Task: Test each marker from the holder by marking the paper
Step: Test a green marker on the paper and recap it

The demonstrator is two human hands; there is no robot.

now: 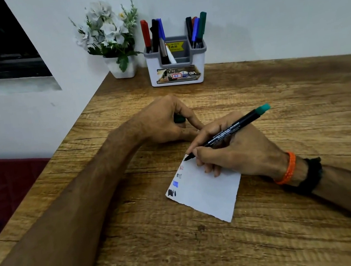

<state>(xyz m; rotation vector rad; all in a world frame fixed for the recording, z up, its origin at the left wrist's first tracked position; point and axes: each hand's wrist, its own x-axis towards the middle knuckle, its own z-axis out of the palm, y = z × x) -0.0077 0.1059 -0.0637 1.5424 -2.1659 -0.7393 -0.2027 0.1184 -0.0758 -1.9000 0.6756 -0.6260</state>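
Right hand (235,149) pinches the green marker (226,132), tip at the paper (206,196)'s twelve-o'clock corner; left hand (164,121) curls round the cap (179,118). A light, short stroke above the scribbles should do.

Table (276,87): bare wood lies open between the hands and the holder (176,69), and to the right of the paper (208,193). Back edge obstructed by the holder, with upright markers (197,29), and the flower pot (122,67) just left of it. Wall (265,7) closes rear and left.
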